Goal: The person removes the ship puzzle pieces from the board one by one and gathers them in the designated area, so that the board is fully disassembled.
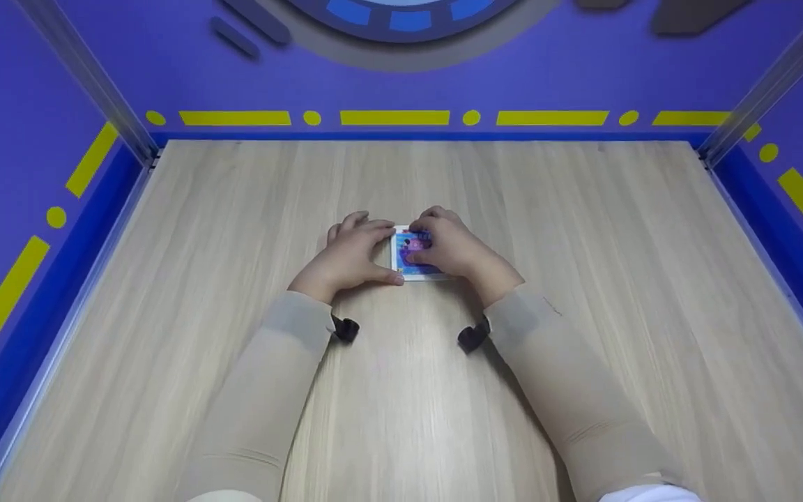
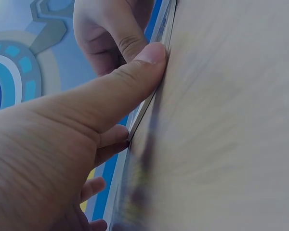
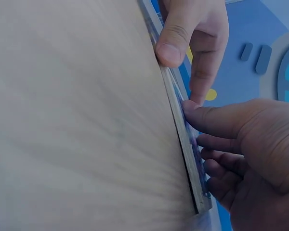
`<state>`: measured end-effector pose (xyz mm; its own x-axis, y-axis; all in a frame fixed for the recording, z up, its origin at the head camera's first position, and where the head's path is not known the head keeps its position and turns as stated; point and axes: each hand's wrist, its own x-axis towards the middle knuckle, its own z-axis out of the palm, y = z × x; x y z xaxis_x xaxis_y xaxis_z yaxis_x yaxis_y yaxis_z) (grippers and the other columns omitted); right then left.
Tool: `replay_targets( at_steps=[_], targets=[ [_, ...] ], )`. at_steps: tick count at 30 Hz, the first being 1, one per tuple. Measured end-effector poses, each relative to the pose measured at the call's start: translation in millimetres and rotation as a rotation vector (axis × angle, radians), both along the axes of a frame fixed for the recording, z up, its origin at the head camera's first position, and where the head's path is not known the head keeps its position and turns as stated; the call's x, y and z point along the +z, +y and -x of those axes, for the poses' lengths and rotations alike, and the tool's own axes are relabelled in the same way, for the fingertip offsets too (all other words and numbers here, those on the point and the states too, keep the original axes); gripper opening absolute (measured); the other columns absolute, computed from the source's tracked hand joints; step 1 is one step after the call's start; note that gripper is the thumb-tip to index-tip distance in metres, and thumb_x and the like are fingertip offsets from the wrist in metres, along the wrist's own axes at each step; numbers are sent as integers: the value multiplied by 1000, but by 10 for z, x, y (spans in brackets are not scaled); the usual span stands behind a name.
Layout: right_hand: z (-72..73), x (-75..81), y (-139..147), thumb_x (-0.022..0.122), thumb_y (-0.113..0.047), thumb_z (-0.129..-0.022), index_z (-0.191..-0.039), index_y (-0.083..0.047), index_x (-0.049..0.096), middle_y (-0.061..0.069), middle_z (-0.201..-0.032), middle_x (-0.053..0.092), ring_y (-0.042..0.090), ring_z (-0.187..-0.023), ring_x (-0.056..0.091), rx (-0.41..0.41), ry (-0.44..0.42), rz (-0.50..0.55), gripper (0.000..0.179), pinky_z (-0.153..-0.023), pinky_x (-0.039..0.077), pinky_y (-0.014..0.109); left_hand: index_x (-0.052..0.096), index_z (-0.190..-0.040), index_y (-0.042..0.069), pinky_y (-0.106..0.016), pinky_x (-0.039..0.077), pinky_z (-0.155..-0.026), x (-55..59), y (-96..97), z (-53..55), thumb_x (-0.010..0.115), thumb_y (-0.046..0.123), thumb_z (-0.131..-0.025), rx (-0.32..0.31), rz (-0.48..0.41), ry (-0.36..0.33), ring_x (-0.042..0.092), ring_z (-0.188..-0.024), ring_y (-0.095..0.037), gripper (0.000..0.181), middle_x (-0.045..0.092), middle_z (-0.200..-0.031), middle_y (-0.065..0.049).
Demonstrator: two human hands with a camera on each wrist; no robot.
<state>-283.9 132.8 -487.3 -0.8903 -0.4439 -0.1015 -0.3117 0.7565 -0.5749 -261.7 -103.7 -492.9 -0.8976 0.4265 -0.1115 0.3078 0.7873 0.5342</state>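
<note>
A small flat picture board (image 1: 399, 260) with a white border and a blue, pink and purple picture lies on the table. My left hand (image 1: 351, 258) holds its left end, thumb at the near corner and index finger at the far corner. In the left wrist view the left thumb (image 2: 135, 72) overlaps the board's near edge. My right hand (image 1: 454, 244) rests over the right half, thumb and fingertips touching the picture and hiding much of it. In the right wrist view the board's pale edge (image 3: 183, 149) shows side-on, with the right fingers (image 3: 216, 161) bent lightly against its face.
Pale wood-grain tabletop (image 1: 401, 390) surrounds the board. A blue wall (image 1: 401, 90) with yellow dashes and dots stands at the back, and similar panels rise at left and right. Dark wrist straps (image 1: 346, 329) show at both sleeve cuffs.
</note>
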Motion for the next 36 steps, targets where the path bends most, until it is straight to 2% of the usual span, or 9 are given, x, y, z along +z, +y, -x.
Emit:
replay_targets(
  at_steps=[11,14,20,23,28,36],
  targets=[
    [77,88,-18,89,-28,-99,-146,0,66,20,-159,55,40,-151,48,0,-102,-92,60,-133,41,54,56,-169,15,-63,10,-141,-48,35,-10,97,60,-84,-19,-14,6,16,-177,-35,104,49,-179,-1],
    [106,98,-12,91,-28,-97,-144,0,66,20,-156,57,40,-149,50,9,-106,-118,60,-132,41,54,56,-168,15,-63,10,-141,-59,45,-3,96,61,-84,-28,-16,7,16,-177,-35,104,49,-179,0],
    [170,114,-65,90,-27,-95,-143,-2,68,19,-156,57,41,-149,49,23,-99,-94,58,-130,42,56,58,-167,14,-63,10,-141,-39,-5,30,97,62,-82,-8,-8,30,17,-177,-35,106,51,-178,0],
    [192,76,-121,84,-27,-99,-137,-2,73,20,-151,61,41,-144,53,-20,-75,-52,47,-127,45,56,58,-166,13,-64,11,-140,-34,-24,37,97,63,-81,-10,-9,37,17,-177,-36,106,51,-178,0],
    [201,-4,-215,79,-26,-102,-121,-1,81,19,-136,70,39,-132,61,-146,-34,37,31,-122,50,54,59,-166,13,-65,12,-140,-39,-26,41,97,64,-81,-24,-10,42,18,-176,-38,106,51,-178,-1],
    [146,-47,-335,77,-28,-100,-116,-4,80,16,-132,70,40,-130,58,-229,6,1,29,-121,43,59,60,-164,11,-64,14,-139,-27,-26,41,97,62,-82,-28,-3,44,20,-176,-37,104,53,-177,-3]
  ],
)
